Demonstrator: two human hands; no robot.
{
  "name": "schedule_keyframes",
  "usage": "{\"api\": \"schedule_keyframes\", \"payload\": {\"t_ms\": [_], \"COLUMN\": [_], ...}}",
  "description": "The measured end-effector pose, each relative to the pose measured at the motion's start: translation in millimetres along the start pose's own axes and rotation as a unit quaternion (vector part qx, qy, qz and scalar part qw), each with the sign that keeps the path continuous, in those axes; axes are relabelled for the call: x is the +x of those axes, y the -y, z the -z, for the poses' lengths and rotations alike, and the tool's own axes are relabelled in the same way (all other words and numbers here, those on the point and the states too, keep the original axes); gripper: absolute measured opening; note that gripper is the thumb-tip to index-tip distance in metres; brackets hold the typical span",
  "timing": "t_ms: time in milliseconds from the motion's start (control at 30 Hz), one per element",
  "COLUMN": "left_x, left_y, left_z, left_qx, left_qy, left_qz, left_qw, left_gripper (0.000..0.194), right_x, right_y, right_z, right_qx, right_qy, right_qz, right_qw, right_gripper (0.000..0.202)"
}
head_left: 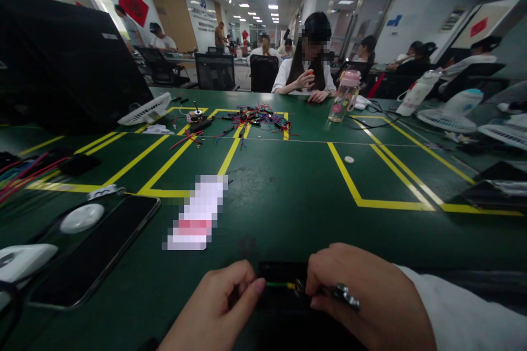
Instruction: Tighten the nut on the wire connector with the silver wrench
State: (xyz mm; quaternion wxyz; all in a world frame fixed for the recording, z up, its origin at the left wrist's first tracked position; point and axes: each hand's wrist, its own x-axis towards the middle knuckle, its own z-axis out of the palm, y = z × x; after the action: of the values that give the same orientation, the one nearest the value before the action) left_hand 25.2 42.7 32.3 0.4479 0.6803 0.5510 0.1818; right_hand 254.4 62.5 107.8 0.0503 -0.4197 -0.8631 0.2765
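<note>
At the front edge of the table, my left hand [228,299] pinches one end of a thin green wire [276,284] between thumb and forefinger. The wire runs right to a small yellow piece [291,286], with a roundish metallic bit beside it. My right hand [362,290] is closed, its fingertips around a shiny metal tool [347,295] whose end sticks out near the thumb. What kind of tool it is I cannot make out. Beneath both hands lies a dark, flat object [284,269], mostly hidden in shadow.
A phone [99,249] and white mouse-like object [82,218] lie left; a blurred paper [200,211] is ahead. A pile of coloured wires [259,116] lies farther back. Across the table sits a co-worker [307,66]. A bottle [345,96] and fans [453,109] stand right.
</note>
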Motion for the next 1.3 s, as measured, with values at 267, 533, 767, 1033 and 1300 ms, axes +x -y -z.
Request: {"api": "schedule_keyframes", "payload": {"t_ms": [267,533,767,1033,1300], "left_x": [1.4,1.1,0.9,1.0,-1.1], "left_y": [-0.2,-0.4,2.1,1.4,3.2], "left_z": [0.8,-0.1,-0.1,-0.6,-1.5], "left_qx": [0.004,-0.005,-0.008,-0.003,-0.005], "left_qy": [-0.003,-0.008,-0.008,-0.009,-0.008], "left_qz": [-0.006,-0.005,-0.004,0.002,0.002], "left_qw": [1.0,1.0,1.0,1.0,1.0], "left_gripper": [0.034,0.035,0.037,0.036,0.036], "right_x": [-8.1,-12.8,-8.8,-1.7,-1.0], "right_y": [-10.9,-9.9,-4.5,-0.2,7.9], "right_z": [4.8,-21.0,-21.1,-13.4,0.5], "right_qx": [0.068,0.06,-0.002,-0.03,-0.032], "right_qy": [-0.03,-0.112,-0.095,-0.055,0.001], "right_qz": [-0.044,-0.035,-0.009,-0.018,0.005], "right_qw": [0.996,0.991,0.995,0.998,0.999], "right_gripper": [0.006,0.008,0.01,0.009,0.015]}}
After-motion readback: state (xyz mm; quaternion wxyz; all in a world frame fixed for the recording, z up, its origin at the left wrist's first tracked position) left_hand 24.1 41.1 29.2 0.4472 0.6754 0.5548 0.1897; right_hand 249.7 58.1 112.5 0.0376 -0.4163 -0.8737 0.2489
